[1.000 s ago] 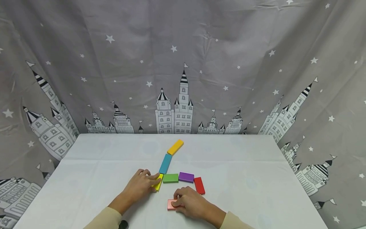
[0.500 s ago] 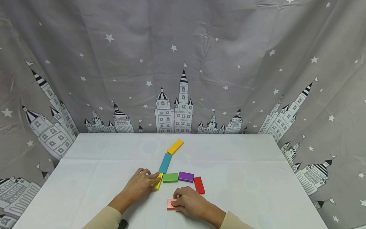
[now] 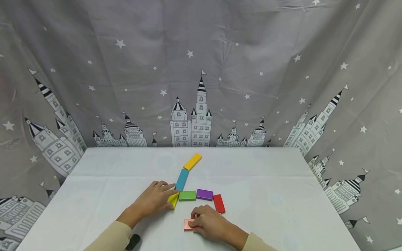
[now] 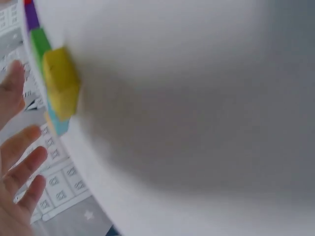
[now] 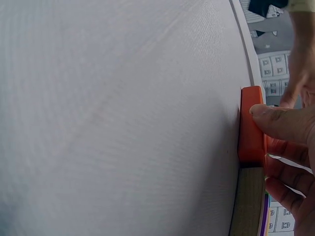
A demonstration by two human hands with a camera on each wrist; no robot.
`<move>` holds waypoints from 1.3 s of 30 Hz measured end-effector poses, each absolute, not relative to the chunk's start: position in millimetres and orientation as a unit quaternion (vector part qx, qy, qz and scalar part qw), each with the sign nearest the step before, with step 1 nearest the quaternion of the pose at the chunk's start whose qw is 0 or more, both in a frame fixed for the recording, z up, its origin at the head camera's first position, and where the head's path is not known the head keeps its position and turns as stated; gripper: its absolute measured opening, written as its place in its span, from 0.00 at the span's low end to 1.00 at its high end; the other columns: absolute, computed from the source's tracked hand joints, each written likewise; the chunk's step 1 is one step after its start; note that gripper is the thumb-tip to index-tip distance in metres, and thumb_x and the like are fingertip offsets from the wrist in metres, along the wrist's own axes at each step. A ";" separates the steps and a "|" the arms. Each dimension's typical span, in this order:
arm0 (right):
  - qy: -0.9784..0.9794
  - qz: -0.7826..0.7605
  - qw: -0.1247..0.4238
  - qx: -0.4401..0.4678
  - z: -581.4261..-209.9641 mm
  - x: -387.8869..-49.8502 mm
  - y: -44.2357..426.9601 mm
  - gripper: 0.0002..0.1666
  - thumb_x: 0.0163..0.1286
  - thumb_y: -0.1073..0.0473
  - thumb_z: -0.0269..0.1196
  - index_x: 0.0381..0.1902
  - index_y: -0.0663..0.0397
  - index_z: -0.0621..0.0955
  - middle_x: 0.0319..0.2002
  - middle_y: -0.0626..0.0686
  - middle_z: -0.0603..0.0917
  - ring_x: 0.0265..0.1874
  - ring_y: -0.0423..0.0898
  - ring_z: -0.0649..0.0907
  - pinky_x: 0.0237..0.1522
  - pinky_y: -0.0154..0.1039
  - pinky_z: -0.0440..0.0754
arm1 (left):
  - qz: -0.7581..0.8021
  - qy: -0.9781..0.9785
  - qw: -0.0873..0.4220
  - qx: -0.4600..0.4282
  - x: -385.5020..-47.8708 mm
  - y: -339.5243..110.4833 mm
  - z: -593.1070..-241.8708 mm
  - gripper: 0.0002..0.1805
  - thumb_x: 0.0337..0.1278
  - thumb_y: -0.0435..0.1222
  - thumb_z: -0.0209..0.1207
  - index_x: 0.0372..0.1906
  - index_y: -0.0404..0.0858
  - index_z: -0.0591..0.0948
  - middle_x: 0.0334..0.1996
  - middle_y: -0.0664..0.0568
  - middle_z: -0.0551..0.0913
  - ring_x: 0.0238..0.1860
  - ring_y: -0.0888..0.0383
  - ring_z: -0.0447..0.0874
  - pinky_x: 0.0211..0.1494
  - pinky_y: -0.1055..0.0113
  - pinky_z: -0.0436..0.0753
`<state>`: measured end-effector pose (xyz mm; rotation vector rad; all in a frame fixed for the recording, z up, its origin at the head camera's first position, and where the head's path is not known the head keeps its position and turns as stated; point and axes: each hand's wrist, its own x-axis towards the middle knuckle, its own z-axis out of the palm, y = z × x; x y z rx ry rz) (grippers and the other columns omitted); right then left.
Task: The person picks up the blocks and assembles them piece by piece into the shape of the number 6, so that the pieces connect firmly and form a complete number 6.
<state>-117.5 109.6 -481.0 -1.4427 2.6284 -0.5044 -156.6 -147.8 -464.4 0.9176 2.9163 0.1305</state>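
Note:
In the head view my left hand (image 3: pixel 154 200) is at the yellow block (image 3: pixel 173 199), its fingers partly covering it. The left wrist view shows that hand (image 4: pixel 19 162) with fingers spread, apart from the yellow block (image 4: pixel 61 86). My right hand (image 3: pixel 211 222) pinches a pink block (image 3: pixel 187 225) lying flat near the front; its right part is hidden. That block (image 5: pixel 251 132) looks orange in the right wrist view, the thumb on its face and the fingers behind.
A blue block (image 3: pixel 181 179) and an orange-yellow block (image 3: pixel 192 161) slant away behind the yellow one. Right of it lie green (image 3: pixel 187 196), purple (image 3: pixel 204 194) and red (image 3: pixel 219 203) blocks. A patterned grey curtain (image 3: pixel 238 87) hangs behind the white table (image 3: pixel 267 216).
My left hand has shifted slightly away from the front, and its fingers have loosened from the yellow block. My right hand keeps its hold on the pink block in the same place.

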 end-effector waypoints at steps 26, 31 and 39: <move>0.865 -0.174 0.083 -0.464 -480.0 -119.3 108.4 0.17 0.63 0.51 0.68 0.51 0.40 0.85 0.42 0.39 0.80 0.38 0.32 0.74 0.45 0.24 0.73 | -0.043 0.947 0.122 0.294 -195.3 -129.9 -456.2 0.40 0.39 0.58 0.70 0.65 0.56 0.75 0.67 0.59 0.71 0.62 0.51 0.69 0.69 0.49 0.64; 0.854 -0.159 0.102 -0.485 -473.9 -125.3 111.5 0.19 0.64 0.50 0.67 0.53 0.40 0.84 0.44 0.40 0.80 0.40 0.32 0.75 0.45 0.23 0.73 | -0.045 0.948 0.113 0.293 -195.9 -129.4 -455.1 0.40 0.38 0.58 0.71 0.63 0.56 0.76 0.65 0.60 0.73 0.59 0.52 0.70 0.67 0.50 0.65; 0.807 -0.093 0.134 -0.568 -459.1 -147.2 113.6 0.22 0.64 0.52 0.67 0.57 0.37 0.82 0.57 0.40 0.78 0.53 0.34 0.76 0.57 0.28 0.72 | -0.046 0.950 0.107 0.289 -196.4 -128.6 -457.8 0.40 0.36 0.58 0.71 0.63 0.57 0.76 0.65 0.60 0.73 0.57 0.53 0.70 0.65 0.51 0.66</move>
